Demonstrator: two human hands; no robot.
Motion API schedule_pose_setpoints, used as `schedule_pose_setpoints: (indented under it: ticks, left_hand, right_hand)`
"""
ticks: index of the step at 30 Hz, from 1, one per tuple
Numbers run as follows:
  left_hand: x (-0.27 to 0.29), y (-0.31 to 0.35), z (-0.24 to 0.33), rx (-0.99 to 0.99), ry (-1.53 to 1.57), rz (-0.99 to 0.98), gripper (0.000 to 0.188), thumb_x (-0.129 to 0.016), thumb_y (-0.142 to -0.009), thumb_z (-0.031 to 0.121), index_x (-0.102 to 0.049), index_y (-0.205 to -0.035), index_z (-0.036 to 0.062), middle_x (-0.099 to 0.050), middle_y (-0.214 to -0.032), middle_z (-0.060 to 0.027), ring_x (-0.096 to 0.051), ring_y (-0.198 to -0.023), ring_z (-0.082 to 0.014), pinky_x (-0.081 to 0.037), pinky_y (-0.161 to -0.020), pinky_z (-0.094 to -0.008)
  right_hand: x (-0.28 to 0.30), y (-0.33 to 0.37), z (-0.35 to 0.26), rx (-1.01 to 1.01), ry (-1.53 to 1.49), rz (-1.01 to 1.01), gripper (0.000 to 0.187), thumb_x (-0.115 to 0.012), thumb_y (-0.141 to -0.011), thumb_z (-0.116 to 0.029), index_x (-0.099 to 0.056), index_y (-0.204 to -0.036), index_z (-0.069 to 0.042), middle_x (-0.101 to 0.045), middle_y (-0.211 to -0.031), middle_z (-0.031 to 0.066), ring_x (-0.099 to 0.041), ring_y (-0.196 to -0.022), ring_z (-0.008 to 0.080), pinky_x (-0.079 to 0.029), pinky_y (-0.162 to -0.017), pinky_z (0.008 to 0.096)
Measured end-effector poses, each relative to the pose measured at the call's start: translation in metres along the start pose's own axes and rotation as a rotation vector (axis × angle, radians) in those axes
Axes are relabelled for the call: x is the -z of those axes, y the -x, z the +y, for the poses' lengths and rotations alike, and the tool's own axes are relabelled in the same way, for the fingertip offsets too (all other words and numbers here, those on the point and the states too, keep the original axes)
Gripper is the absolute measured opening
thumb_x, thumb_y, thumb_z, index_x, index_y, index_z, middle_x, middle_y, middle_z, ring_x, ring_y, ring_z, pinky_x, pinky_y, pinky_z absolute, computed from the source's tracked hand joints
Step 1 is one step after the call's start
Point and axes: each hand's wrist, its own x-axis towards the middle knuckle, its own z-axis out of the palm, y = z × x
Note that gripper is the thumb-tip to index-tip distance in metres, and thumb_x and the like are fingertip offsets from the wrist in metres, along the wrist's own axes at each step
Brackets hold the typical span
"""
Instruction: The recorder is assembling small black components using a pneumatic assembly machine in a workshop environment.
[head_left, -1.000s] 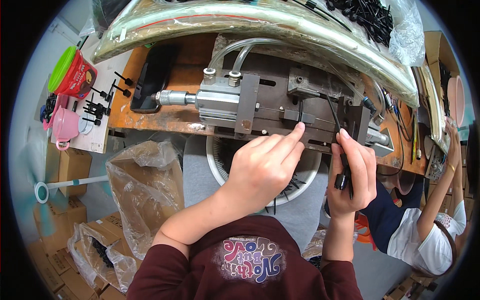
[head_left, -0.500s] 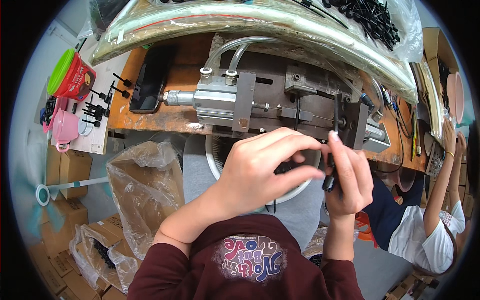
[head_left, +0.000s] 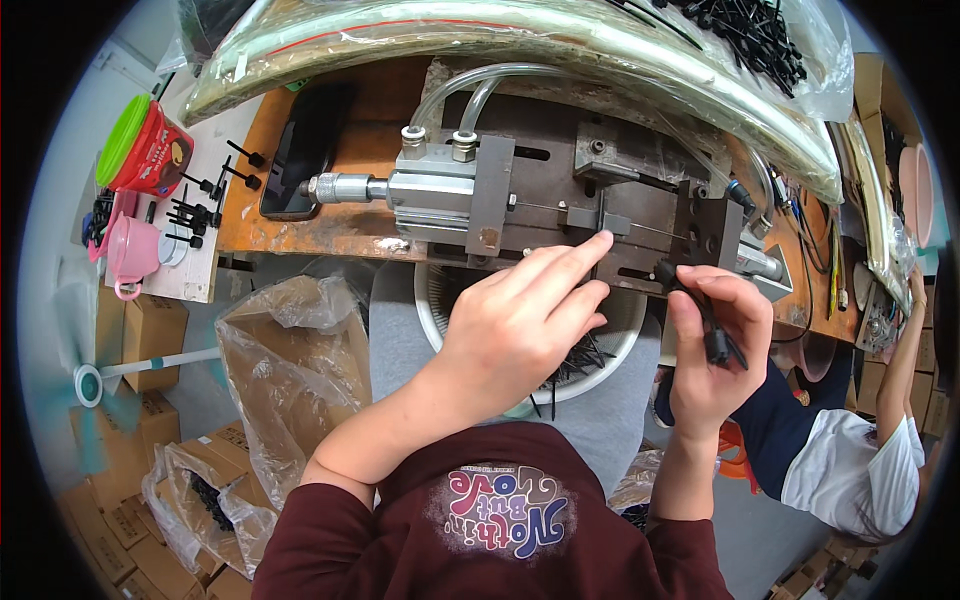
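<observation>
My left hand (head_left: 530,325) reaches to the metal fixture with its index finger stretched out and the other fingers loosely bent. That fingertip is at the lower end of a thin black stem (head_left: 602,205), which stands across a small grey block (head_left: 598,221) on the fixture. The left thumb is hidden beneath the hand. Just right of the fixture's front edge, my right hand (head_left: 722,345) is closed around black plastic pieces (head_left: 716,345) with thick heads and thin stems. Below the left hand, a white basket (head_left: 428,318) on my lap holds several similar black pieces.
A silver air cylinder (head_left: 430,200) with clear hoses is mounted on the fixture's left. A phone (head_left: 300,150), a red tub (head_left: 150,150) and a pink cup (head_left: 132,248) stand to the left. Plastic-wrapped bundles (head_left: 500,45) lie behind. Another person (head_left: 850,470) works at the right.
My left hand has moved from beside the right hand to the stem on the fixture. My right hand has shifted right, apart from it. The cylinder's end knob and rod have slid left.
</observation>
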Motion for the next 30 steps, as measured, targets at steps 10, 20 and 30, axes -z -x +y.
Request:
schedule_pose_setpoints:
  ticks: [10,20,30]
  left_hand:
    - [-0.004,-0.007,-0.001,0.020,-0.149,-0.110,0.028,-0.081,-0.071,0.013,-0.071,-0.095,0.0032,-0.068,-0.124,-0.0113,-0.067,-0.068,-0.0206,-0.053,-0.065,-0.0306]
    - [0.011,-0.004,0.012,-0.065,0.470,-0.041,0.035,-0.082,-0.074,0.008,-0.074,-0.107,0.0022,-0.073,-0.105,-0.0097,-0.072,-0.089,-0.0232,-0.059,-0.075,-0.0319]
    - [0.004,-0.002,0.003,-0.025,-0.053,-0.005,0.026,-0.081,-0.070,0.011,-0.070,-0.092,0.0026,-0.068,-0.122,-0.0116,-0.068,-0.083,-0.0240,-0.055,-0.069,-0.0312]
  right_hand:
    - [0.022,-0.009,-0.021,-0.541,-0.398,0.026,0.015,-0.068,-0.088,0.007,-0.060,-0.101,0.008,-0.069,-0.088,0.0189,-0.066,-0.060,0.0185,-0.054,-0.059,0.0252]
    - [0.017,-0.012,-0.016,-0.914,-0.779,-0.111,0.012,-0.067,-0.091,-0.001,-0.057,-0.097,0.002,-0.064,-0.069,0.0133,-0.045,-0.039,0.0058,-0.028,-0.033,0.0175]
    - [0.014,-0.016,-0.018,-0.563,-0.756,0.024,0.062,-0.030,-0.109,-0.044,-0.052,-0.125,0.011,-0.064,-0.108,0.0229,-0.065,-0.082,0.0226,-0.053,-0.075,0.0317]
